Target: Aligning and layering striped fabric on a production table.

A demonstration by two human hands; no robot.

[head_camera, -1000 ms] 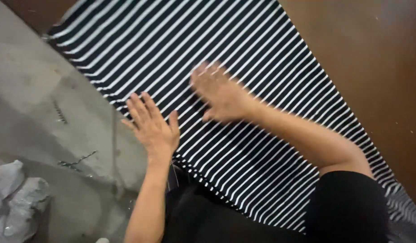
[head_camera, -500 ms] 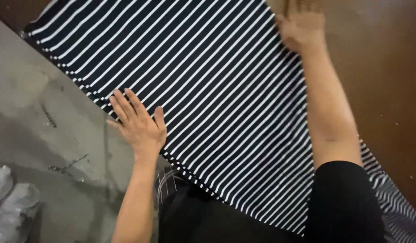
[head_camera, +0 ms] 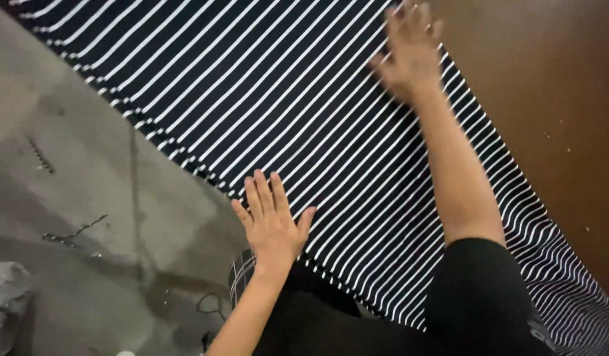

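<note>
**A:** Right, we're looking straight down, and the whole middle of the view is a black cloth with thin white stripes [head_camera: 265, 112], spread out flat and running on a slant from the top left down to the bottom right corner.

**B:** And both hands are on it. The left hand [head_camera: 271, 227] sits at the cloth's near edge, palm down, fingers straight and a little spread, thumb out to the side. Wide open, gripping nothing, just pressing flat where the stripes meet the grey surface.

**A:** That grey surface [head_camera: 74, 198] fills the left side, rough and stained, looks like a concrete floor, with a dark crack or bit of thread [head_camera: 74, 232] lying on it well apart from the hand.

**B:** Now the right hand [head_camera: 410, 49], way up at the far side of the cloth, arm stretched out long. It's blurred, but the fingers read as extended and splayed, flat on the fabric near its right-hand edge. Open too, nothing pinched that I can make out.

**A:** Beyond that edge it's a brown surface [head_camera: 548, 99], bare, with a few pale flecks.

**B:** And a black sleeve [head_camera: 479, 290] covers the right upper arm at the bottom, with dark clothing just beside the left forearm.

**A:** Something pale and crumpled [head_camera: 4, 290] sits at the lower left edge; can't tell what it is.
</note>
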